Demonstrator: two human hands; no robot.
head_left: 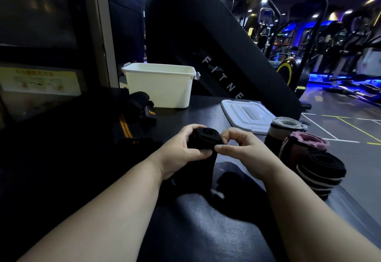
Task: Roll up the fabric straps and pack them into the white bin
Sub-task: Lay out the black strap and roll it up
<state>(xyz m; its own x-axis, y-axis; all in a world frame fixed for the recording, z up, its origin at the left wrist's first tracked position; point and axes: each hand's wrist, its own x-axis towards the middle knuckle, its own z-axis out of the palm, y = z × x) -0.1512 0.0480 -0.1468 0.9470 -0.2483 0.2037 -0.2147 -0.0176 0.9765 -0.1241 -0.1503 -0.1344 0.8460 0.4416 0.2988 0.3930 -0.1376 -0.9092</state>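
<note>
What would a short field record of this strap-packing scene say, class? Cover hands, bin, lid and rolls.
left hand: grips black strap roll
right hand: pinches the roll's edge
white bin: upright, open, inside not visible
lid: lying flat, right of bin
finished rolls: three, standing on end at right
loose straps: dark pile at left

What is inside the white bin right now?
In the white bin only bare upper inner walls show; nothing rises above the rim. The near wall hides its floor.
</note>
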